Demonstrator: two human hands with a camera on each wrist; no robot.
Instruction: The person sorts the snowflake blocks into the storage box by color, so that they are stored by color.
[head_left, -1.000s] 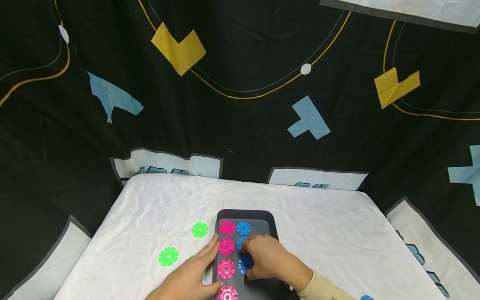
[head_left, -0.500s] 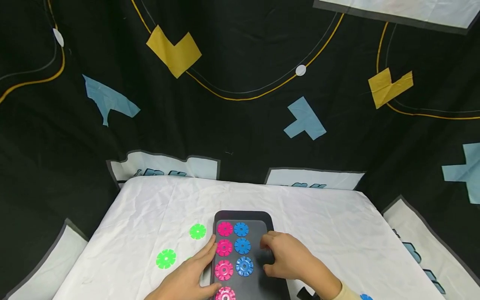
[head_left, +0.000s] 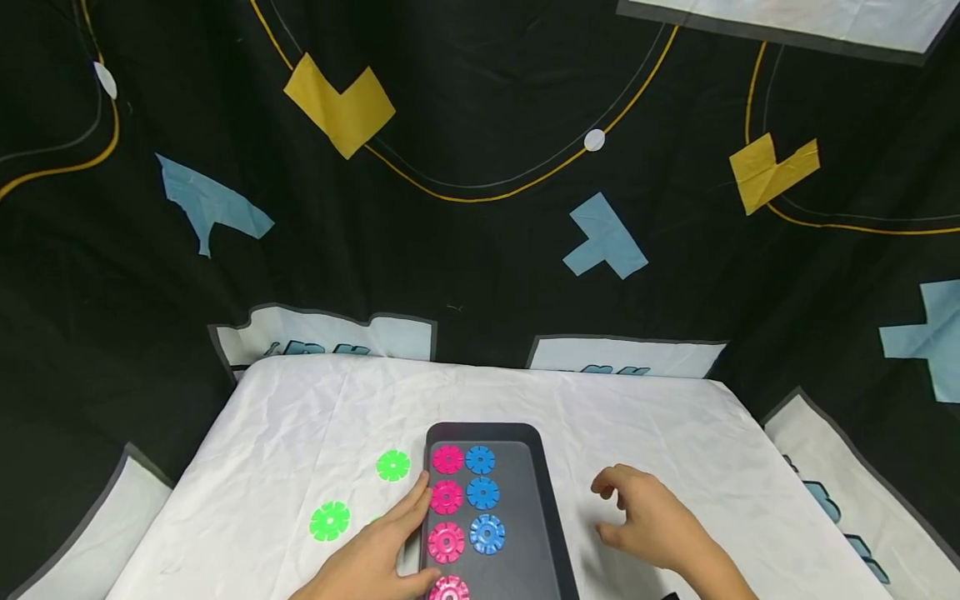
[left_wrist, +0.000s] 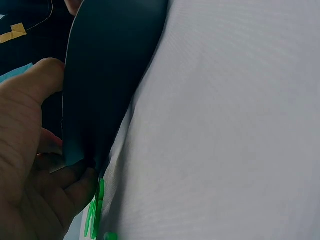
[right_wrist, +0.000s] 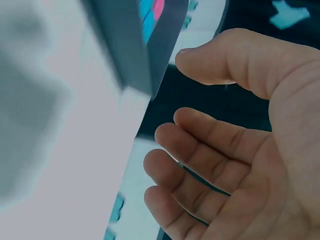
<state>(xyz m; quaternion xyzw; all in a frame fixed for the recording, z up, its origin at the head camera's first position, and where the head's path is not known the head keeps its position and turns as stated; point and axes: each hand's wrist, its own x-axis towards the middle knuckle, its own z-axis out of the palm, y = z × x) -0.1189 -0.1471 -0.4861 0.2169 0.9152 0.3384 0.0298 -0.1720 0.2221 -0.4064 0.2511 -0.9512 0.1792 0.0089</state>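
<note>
A dark grey rectangular tray [head_left: 525, 521] lies on the white-covered table. Inside it, several pink notched plastic discs [head_left: 447, 497] form the left column. Three blue notched discs [head_left: 482, 493] stand in a column beside them. My left hand [head_left: 378, 550] holds the tray's left wall, its thumb over the rim and its fingers along the outside; in the left wrist view, bent fingertips [left_wrist: 90, 175] touch that wall. To the right of the tray, my right hand [head_left: 652, 518] hovers above the cloth, loosely curled around nothing; the right wrist view shows its bare palm.
Two green notched discs [head_left: 330, 521] lie on the cloth left of the tray, and a bit of another shows by my left hand. White cloth [head_left: 637, 425] stretches right of the tray. A black curtain [head_left: 465, 267] hangs behind the table.
My right hand has let go of the lowest blue disc and moved right, out of the tray and over the cloth. My left hand has stayed at the tray's wall.
</note>
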